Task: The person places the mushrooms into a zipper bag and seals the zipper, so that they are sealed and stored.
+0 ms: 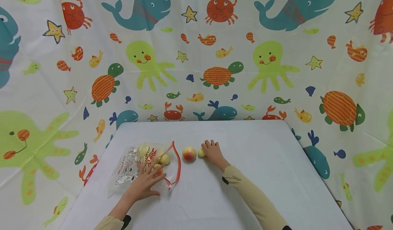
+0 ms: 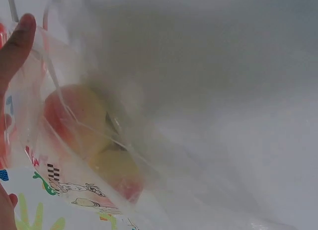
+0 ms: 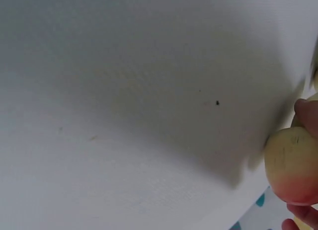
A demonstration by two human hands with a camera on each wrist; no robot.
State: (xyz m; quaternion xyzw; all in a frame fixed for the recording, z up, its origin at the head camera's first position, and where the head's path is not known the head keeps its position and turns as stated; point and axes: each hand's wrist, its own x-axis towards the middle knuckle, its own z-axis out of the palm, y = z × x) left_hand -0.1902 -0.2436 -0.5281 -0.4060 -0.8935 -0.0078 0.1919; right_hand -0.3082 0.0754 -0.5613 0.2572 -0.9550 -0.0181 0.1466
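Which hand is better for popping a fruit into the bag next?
Probably the right hand: its grip is already on a small fruit, beyond the red edge of the bag. The left hand spreads over the bag, handier for steadying it.

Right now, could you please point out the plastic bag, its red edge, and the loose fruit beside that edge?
Plastic bag (image 1: pixel 132 164): head view, on its printed side.
Red edge (image 1: pixel 179 165): head view, on its outer side.
Loose fruit (image 1: pixel 189 154): head view, middle of its visible skin.
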